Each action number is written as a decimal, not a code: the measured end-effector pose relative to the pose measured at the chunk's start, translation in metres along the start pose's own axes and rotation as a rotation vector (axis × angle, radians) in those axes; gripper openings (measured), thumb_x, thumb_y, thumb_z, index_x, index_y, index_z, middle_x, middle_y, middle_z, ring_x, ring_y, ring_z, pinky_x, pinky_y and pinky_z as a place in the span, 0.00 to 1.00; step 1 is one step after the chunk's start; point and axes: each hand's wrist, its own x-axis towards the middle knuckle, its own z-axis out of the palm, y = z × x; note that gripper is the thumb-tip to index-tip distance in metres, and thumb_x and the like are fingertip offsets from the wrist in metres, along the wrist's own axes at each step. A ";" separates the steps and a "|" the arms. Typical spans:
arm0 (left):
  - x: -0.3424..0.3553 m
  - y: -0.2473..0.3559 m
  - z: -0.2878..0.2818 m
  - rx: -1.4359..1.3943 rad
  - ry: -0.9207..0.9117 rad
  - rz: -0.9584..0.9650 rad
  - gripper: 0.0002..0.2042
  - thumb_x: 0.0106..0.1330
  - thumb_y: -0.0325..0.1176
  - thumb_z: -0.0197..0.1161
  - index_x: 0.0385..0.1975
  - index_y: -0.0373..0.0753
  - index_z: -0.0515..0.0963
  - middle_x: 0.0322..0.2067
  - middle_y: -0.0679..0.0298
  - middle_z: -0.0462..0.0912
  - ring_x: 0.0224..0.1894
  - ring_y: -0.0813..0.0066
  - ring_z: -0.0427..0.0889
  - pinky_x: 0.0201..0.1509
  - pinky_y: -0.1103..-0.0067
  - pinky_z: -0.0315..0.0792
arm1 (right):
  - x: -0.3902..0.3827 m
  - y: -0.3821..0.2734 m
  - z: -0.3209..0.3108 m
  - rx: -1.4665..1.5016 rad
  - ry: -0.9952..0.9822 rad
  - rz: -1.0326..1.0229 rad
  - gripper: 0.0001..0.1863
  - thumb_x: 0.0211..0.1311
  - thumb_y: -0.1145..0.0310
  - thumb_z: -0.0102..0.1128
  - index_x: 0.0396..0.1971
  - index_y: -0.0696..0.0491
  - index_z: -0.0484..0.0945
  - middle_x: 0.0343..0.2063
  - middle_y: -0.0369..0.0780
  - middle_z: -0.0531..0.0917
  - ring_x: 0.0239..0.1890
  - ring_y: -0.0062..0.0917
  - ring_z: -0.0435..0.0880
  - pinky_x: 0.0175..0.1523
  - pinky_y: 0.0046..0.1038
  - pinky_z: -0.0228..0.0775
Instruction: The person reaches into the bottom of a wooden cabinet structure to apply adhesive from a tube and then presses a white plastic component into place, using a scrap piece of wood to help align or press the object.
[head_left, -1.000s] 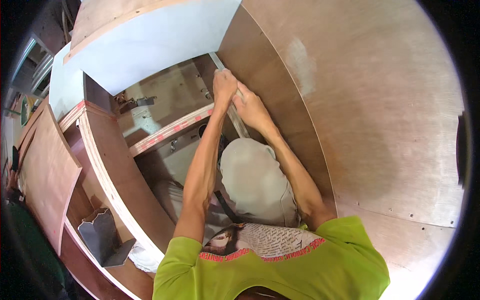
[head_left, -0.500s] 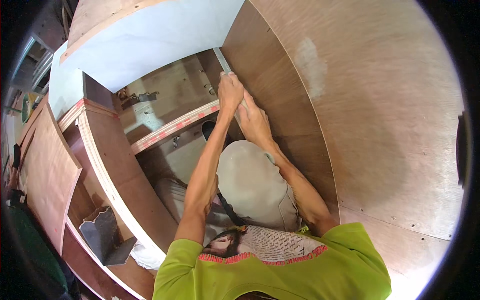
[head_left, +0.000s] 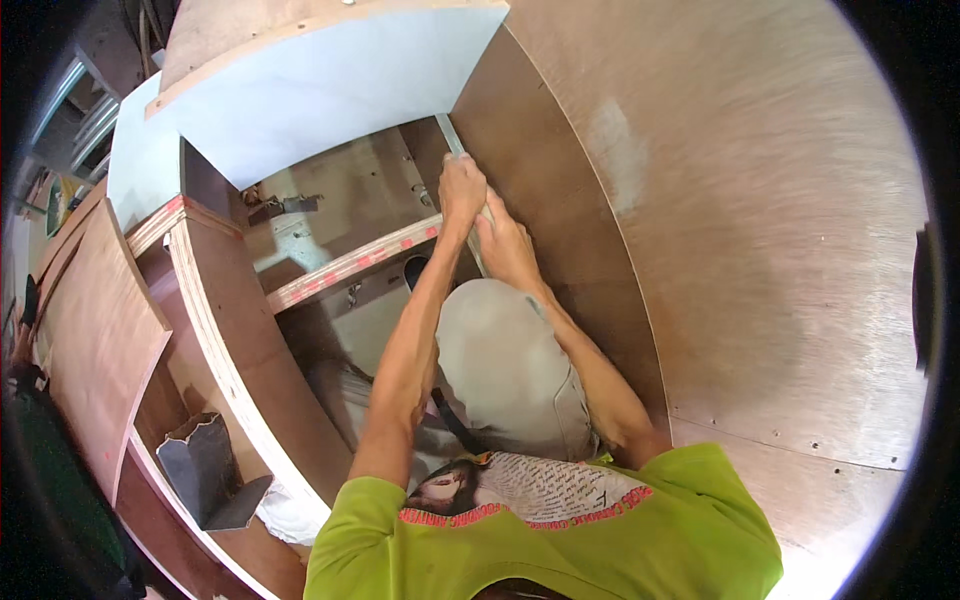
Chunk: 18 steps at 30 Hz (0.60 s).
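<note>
A narrow light-grey strip (head_left: pixel 449 134) runs along the inner face of the brown plywood side panel (head_left: pixel 540 170). My left hand (head_left: pixel 463 192) is closed around the strip, its fingers wrapped over the upper part. Just below and to the right, my right hand (head_left: pixel 508 246) also grips it, close against the panel. Both palms hide much of the strip, and a short length shows again under my hands. Left of them, a plywood crosspiece (head_left: pixel 350 262) with red marks on its edge ends near my left wrist.
A white-faced board (head_left: pixel 330 95) spans the top of the cabinet. At left stand an upright plywood divider (head_left: pixel 245 330) and a loose thin plywood sheet (head_left: pixel 105 340). A torn dark piece (head_left: pixel 205 470) lies in the left compartment. My knee (head_left: pixel 500 360) is below my hands.
The view has shifted slightly, so the cabinet sits a little lower in the picture. Both hands stay closed on the strip in nearly the same place.
</note>
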 end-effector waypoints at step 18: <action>0.004 -0.006 0.009 -0.029 -0.100 -0.037 0.17 0.68 0.38 0.43 0.34 0.25 0.70 0.32 0.32 0.77 0.40 0.34 0.77 0.46 0.56 0.68 | -0.002 0.004 -0.004 -0.020 -0.019 0.082 0.27 0.64 0.67 0.46 0.64 0.47 0.58 0.38 0.55 0.80 0.42 0.54 0.77 0.46 0.49 0.67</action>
